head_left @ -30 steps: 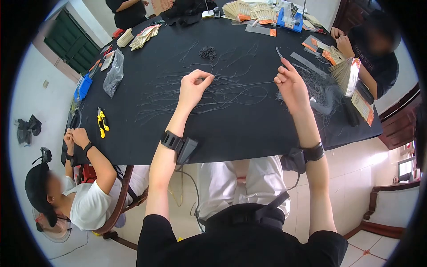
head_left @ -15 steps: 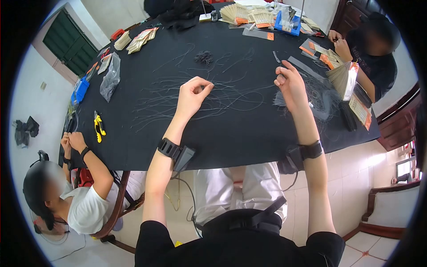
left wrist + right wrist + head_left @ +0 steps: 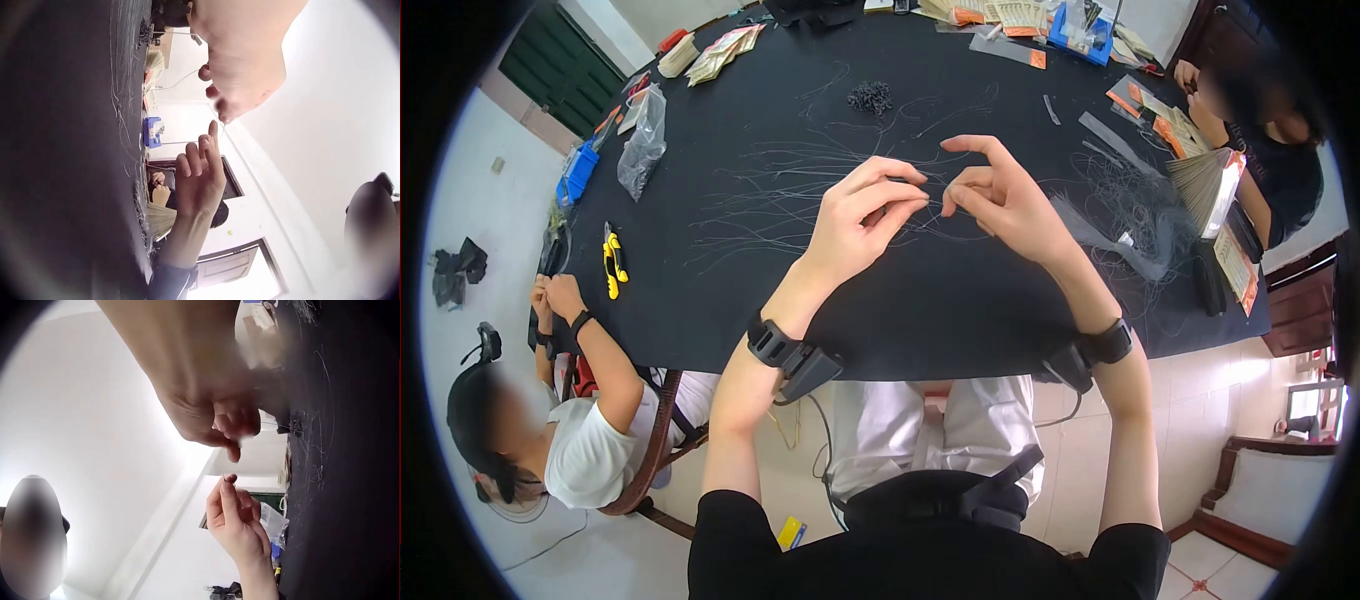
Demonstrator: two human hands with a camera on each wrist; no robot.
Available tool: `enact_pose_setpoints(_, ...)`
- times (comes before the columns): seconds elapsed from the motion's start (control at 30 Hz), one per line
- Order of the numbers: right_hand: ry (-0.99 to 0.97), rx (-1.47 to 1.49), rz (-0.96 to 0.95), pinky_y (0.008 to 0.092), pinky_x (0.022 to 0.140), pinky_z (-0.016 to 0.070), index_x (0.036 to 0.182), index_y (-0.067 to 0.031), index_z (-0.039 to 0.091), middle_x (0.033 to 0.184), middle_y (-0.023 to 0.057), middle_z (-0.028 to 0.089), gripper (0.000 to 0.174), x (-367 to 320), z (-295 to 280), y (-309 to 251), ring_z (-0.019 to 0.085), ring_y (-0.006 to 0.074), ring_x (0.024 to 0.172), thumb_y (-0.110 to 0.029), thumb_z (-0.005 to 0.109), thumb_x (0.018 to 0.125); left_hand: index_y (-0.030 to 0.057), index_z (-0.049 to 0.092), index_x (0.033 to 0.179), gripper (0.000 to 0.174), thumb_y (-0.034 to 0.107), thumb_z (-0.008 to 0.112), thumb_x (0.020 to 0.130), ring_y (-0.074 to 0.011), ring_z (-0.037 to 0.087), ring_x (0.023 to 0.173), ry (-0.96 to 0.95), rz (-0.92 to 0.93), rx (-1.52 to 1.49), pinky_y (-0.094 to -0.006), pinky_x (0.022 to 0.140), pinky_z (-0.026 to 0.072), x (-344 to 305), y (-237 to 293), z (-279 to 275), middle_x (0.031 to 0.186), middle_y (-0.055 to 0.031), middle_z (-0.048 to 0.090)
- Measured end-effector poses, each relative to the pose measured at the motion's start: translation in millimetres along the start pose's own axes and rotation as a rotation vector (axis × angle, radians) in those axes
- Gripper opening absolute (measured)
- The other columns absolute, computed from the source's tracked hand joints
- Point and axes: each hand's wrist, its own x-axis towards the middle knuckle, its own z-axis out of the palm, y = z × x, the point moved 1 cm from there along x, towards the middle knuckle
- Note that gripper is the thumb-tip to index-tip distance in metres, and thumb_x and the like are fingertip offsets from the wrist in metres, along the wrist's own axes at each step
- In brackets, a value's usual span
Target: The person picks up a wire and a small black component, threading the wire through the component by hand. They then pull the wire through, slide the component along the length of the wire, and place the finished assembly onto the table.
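In the head view my left hand (image 3: 855, 220) is held above the table, thumb and index finger pinching a thin grey line. A short end of it pokes up at the fingertips in the right wrist view, where the same hand (image 3: 234, 519) faces the other. Close on its right is my right hand (image 3: 1010, 210), index finger stretched out and the other fingers curled toward the thumb. A fine line (image 3: 274, 425) runs from those curled fingers. Beneath both hands, many loose lines (image 3: 775, 185) are spread over the black cloth, with a dark clump (image 3: 870, 97) behind them.
Right of my hands lies a tangled heap of lines (image 3: 1135, 215), beside a stack of cards (image 3: 1200, 190). Yellow-handled pliers (image 3: 614, 262) and a plastic bag (image 3: 642, 145) are on the left. A blue box (image 3: 1082, 32) stands at the back; people sit at both sides.
My right hand has swung left from near the tangled heap to just beside the left hand. The left hand has shifted slightly right, and its fingers reach further forward.
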Motion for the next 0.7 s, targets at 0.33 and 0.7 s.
enact_pose_setpoints(0.33,-0.045,-0.171,-0.07,0.0235,0.061,0.0445,0.119,-0.0003,0.036,0.072,0.0103,0.063,0.042,-5,4,0,0.06,0.0149,0.064,-0.001,0.051,0.079,0.0017,0.064,0.082,0.013,-0.004,0.064,0.07,-0.016,0.06,0.076,-0.074,0.099,0.049,-0.0236,0.059,0.0486,-3,4,5,0.094,-0.0078,0.061)
enact_pose_setpoints(0.7,-0.05,-0.148,-0.081,0.0252,0.066,0.046,0.118,-0.0005,0.036,0.074,0.0106,0.063,0.04,-5,8,2,0.063,0.0169,0.071,0.002,0.047,0.08,0.0006,0.063,0.081,0.014,-0.006,0.063,0.069,-0.0153,0.06,0.07,-0.057,0.134,0.06,-0.023,0.056,0.0479,-3,5,7,0.085,-0.0074,0.061)
